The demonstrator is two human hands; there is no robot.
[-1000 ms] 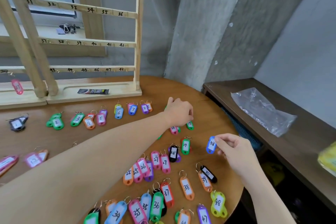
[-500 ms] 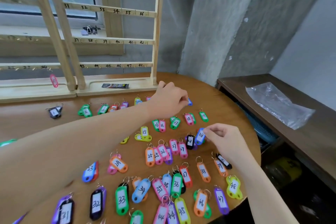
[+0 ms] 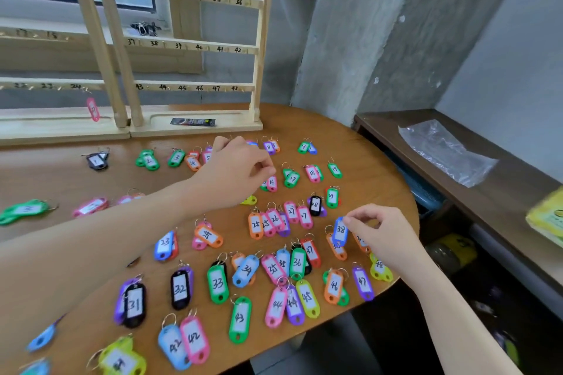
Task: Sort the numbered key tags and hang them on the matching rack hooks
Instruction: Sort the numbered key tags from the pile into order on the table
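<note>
The right hand [image 3: 385, 236] is pinching the blue 38 tag [image 3: 340, 231] near the bench's [image 3: 380, 143] right edge, apparently placing it beside its number-mate. The left hand [image 3: 236, 172], fingers curled, is reaching among tags near the far edge; its grip cannot be told.

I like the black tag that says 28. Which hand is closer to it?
Right. The right hand is just beside the black 28 tag, pinching a blue 38 tag. The left hand is farther, up by tag 16.
</note>
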